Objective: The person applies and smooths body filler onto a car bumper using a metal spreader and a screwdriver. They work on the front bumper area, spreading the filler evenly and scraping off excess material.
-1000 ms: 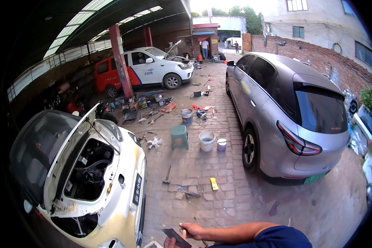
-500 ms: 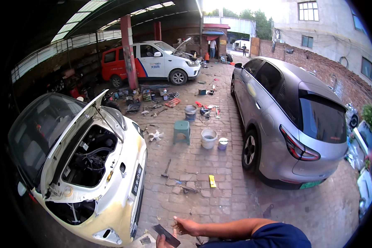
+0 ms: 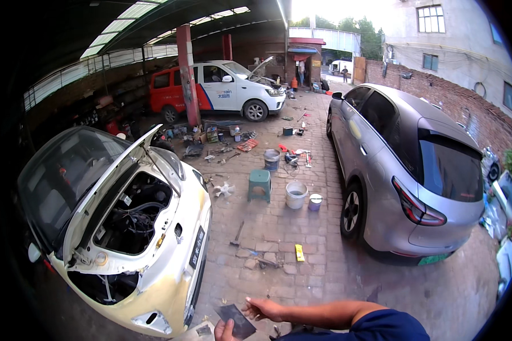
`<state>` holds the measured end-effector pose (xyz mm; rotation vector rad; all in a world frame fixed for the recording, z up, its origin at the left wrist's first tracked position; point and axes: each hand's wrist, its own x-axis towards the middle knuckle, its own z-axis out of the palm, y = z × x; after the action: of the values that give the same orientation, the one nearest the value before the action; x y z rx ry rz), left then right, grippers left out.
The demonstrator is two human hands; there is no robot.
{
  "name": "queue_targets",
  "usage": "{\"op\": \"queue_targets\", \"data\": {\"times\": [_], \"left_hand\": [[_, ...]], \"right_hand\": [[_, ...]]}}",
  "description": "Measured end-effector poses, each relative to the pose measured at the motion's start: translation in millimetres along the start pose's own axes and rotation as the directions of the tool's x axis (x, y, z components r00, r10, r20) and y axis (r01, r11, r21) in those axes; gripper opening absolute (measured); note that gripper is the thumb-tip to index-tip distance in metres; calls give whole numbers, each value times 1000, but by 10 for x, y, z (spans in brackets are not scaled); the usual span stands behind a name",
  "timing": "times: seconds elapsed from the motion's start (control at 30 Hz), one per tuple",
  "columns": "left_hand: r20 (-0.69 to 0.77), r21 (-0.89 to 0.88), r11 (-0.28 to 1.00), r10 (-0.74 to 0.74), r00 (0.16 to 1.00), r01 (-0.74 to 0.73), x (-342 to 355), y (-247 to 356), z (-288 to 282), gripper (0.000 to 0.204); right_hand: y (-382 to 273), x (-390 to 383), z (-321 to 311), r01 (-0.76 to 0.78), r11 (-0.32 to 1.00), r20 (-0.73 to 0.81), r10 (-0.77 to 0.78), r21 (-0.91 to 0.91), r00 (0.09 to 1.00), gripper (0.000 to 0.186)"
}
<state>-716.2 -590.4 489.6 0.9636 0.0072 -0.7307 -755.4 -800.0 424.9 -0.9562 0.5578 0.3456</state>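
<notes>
At the bottom middle, my left hand grips a dark grey rectangular sheet, which looks like sandpaper, with the thumb on its face. My right hand reaches in from the right, just beside the sheet's upper right edge. Its fingers are loosely bent and apart, with nothing visible in them. To the left stands a cream car with its bonnet raised and patches of yellowish filler on its front. A pale flat piece lies low beside my left hand, partly cut off.
A silver car stands on the right. On the brick paving are a hammer, a yellow packet, a green stool, a white bucket and a small tub. Behind them are scattered tools and a red-and-white van.
The dark sheet has turned to show more of its face. My right hand's fingers have drawn in from a wider spread. The whole view has shifted slightly.
</notes>
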Motion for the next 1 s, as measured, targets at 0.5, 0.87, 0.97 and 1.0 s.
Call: {"op": "queue_targets", "data": {"times": [0.5, 0.87, 0.97, 1.0], "left_hand": [[-117, 850, 472, 599, 792, -231, -239, -53, -747, 32], [144, 909, 277, 491, 859, -311, -577, -696, -1132, 67], [-77, 951, 306, 369, 926, -43, -603, -1213, -1659, 73], [-278, 875, 475, 328, 903, 97, -617, -1492, -1872, 73]], "right_hand": [[567, 25, 480, 184, 964, -54, -197, -194, 979, 20], [1292, 205, 1007, -151, 957, 205, 204, -246, 957, 19], [1474, 471, 698, -295, 912, -14, 304, -286, 953, 18], [1465, 571, 635, -346, 894, -53, 346, -286, 937, 18]]}}
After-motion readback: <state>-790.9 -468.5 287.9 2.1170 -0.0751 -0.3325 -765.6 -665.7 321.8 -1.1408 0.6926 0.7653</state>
